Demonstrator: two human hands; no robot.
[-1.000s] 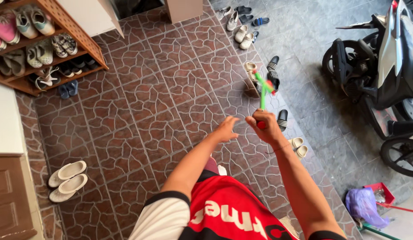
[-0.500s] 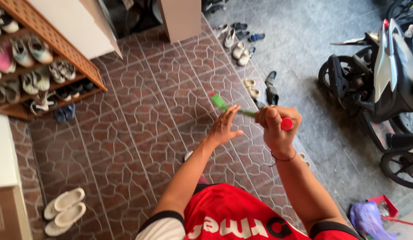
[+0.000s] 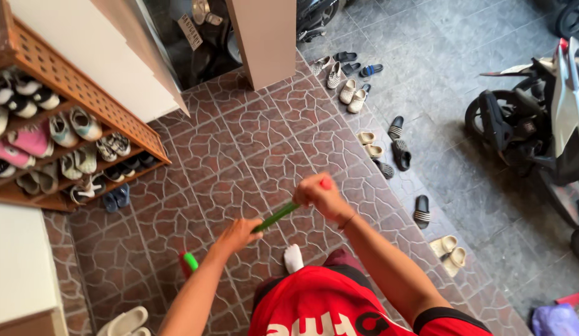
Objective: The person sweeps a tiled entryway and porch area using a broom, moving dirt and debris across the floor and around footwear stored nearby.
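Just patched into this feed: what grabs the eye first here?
The green stick at centre, running from the right hand, which grips its red-capped end, down through the left hand toward the floor. At upper left a wooden shoe rack is packed with shoes. At right, a parked motorbike stands on the grey paving, with loose sandals strewn along the edge of the brown tiles.

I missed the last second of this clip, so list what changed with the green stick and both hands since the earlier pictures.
The green stick swung from pointing up and away to slanting down toward the person's left, its far end near the tiled floor. The left hand, open beside it before, now grips its middle. The right hand kept hold of the red-capped end. The shoe rack and scooter stayed put.
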